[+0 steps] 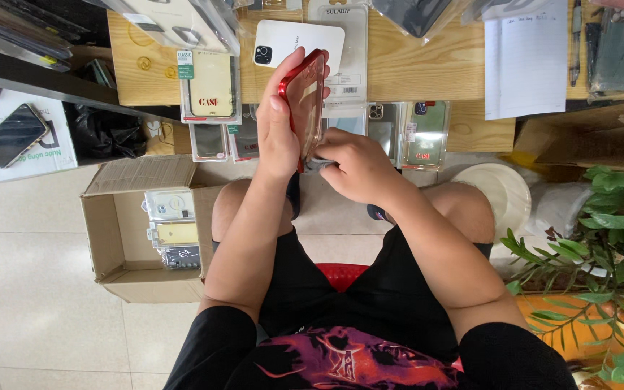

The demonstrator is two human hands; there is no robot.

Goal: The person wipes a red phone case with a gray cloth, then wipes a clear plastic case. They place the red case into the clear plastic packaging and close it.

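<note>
- Head view: the fingers (pixel 292 72) of the left hand (pixel 277 126) are curled together around the edge of a red-rimmed clear phone case (pixel 306 101), clamping it upright above the lap, just in front of the wooden table (pixel 427 65).
- The right hand (pixel 355 166) is closed at the case's lower end, fingers bunched together on a small dark thing there that is too hidden to tell.
- On the table behind the case lie a white phone case (pixel 283 42), packaged cases in clear sleeves (pixel 209 87) and a sheet of lined paper (pixel 525 61).
- Left of the knees, an open cardboard box (pixel 120 245) on the tiled floor holds more packaged cases.
- A white round dish (pixel 500 191) and a green leafy plant (pixel 615 238) are at the right.
</note>
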